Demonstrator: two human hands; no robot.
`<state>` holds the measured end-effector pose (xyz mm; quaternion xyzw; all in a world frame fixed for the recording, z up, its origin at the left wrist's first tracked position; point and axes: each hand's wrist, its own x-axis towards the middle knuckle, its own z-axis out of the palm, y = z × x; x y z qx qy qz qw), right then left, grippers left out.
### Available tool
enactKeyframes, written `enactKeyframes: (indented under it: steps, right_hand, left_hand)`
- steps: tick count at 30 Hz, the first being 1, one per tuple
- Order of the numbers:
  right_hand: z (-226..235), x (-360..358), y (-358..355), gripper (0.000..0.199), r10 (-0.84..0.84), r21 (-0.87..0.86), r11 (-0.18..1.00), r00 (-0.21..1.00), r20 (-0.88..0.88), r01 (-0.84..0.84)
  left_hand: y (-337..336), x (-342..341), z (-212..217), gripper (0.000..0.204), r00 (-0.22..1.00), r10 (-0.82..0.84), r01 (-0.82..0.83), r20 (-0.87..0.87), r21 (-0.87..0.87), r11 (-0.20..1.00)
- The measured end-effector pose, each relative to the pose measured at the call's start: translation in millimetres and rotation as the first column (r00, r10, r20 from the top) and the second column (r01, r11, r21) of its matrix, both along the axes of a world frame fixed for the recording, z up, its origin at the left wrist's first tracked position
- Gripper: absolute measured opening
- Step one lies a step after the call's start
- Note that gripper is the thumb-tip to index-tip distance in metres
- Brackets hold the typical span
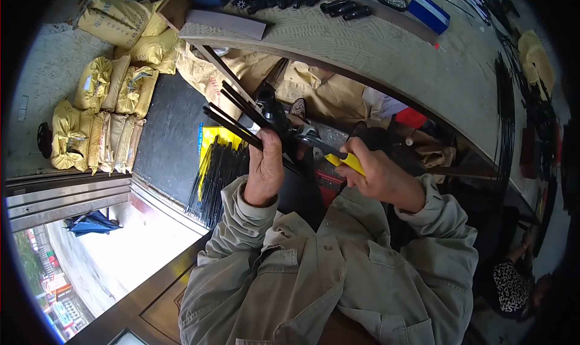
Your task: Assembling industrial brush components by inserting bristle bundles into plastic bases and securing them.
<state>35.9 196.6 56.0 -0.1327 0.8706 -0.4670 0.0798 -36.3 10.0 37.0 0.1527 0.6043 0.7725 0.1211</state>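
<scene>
The left hand (264, 170) is closed around a bundle of thin black metal rods (232, 112), fingers wrapped tight at the lower end, the rods fanning up and to the left from the fist. The right hand (380, 176) is clamped on the yellow-handled pliers (329, 152), whose metal nose points left and meets the bundle just beside the left fist, at a black cylindrical fitting (270, 106). Both forearms wear olive-grey jacket sleeves (241, 215). Below the hands, near the floor, lies a sheaf of loose black rods (214, 176) over a yellow sheet (211, 137). A curved wooden workbench (386, 49) arcs above, carrying black parts and a blue box (429, 12). Yellow sacks (103, 112) are stacked well apart at left.
</scene>
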Motion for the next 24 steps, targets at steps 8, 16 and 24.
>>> enactKeyframes:
  steps: [8,16,24]
  right_hand:
    - [-36.3,-33.3,28.0,0.018,-0.255,-0.095,0.967,0.927,-0.273,0.238]
    - [-1.5,-197.8,189.7,0.017,-0.564,0.232,0.534,0.547,-0.618,0.813]
    - [-11.9,-271.7,211.1,0.017,-0.435,0.719,0.132,0.692,-0.576,0.682]
  left_hand:
    - [8.7,-16.9,-23.1,0.066,0.964,0.219,-0.228,0.148,0.047,0.972]
    - [23.5,-12.5,-43.1,0.063,0.988,0.07,-0.078,0.136,0.058,0.995]
    - [16.3,-29.3,-50.2,0.053,0.986,-0.002,-0.015,0.166,0.102,0.995]
